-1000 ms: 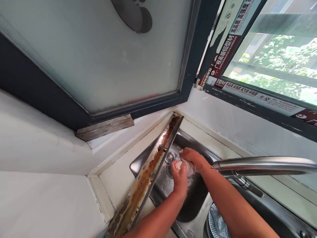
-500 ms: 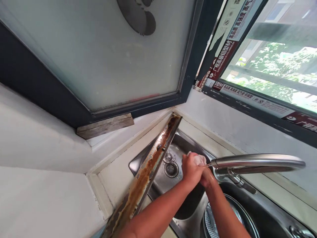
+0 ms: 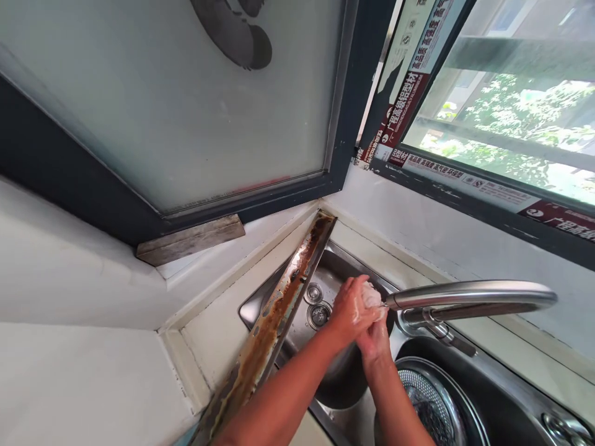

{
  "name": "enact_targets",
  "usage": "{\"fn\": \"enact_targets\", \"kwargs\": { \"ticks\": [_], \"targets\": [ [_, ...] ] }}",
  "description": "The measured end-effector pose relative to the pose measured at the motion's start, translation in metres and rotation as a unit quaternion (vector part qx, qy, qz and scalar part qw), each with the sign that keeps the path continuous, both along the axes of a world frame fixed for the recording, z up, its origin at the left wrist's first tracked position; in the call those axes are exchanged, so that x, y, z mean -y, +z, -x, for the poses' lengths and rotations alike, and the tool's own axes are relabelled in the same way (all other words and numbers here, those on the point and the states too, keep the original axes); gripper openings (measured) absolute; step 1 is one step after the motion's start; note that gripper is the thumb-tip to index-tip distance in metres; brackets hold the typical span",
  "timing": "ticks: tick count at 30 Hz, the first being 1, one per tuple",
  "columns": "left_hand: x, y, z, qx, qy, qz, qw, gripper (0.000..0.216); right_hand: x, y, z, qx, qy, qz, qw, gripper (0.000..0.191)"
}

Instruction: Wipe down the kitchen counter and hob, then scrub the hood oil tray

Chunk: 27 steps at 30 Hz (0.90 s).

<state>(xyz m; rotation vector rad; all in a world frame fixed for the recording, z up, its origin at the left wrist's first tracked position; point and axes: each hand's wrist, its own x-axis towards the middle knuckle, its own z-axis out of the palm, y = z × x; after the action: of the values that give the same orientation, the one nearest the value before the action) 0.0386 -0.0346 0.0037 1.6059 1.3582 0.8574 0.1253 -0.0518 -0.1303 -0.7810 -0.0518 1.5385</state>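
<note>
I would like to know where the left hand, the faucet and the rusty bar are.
Left hand [image 3: 348, 310]: head view, back of the hand.
Faucet [image 3: 467, 293]: head view, middle of the spout.
Rusty bar [image 3: 269, 321]: head view, its rusty top face.

Above the sink, we hold our left hand and right hand together, with white suds.

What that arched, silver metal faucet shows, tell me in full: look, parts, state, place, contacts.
The arched, silver metal faucet looks smooth and shiny. Its tubular spout bends round at picture right; its left end points at the bare, white-smeared left hand and bare right hand, and whether they touch it or water runs is unclear. A short cylindrical part sits below the spout, near the back rim of the silver, steel-looking sink.
</note>
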Motion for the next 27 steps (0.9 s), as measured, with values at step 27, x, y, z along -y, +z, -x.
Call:
{"fn": "enact_targets", "kwargs": {
  "ticks": [27],
  "targets": [
    [0.026,0.003,0.011,0.307,0.093,0.081,0.944,0.038,-0.004,0.061,-0.014,0.053,0.065,0.003,0.997,0.023]
  ]
}}
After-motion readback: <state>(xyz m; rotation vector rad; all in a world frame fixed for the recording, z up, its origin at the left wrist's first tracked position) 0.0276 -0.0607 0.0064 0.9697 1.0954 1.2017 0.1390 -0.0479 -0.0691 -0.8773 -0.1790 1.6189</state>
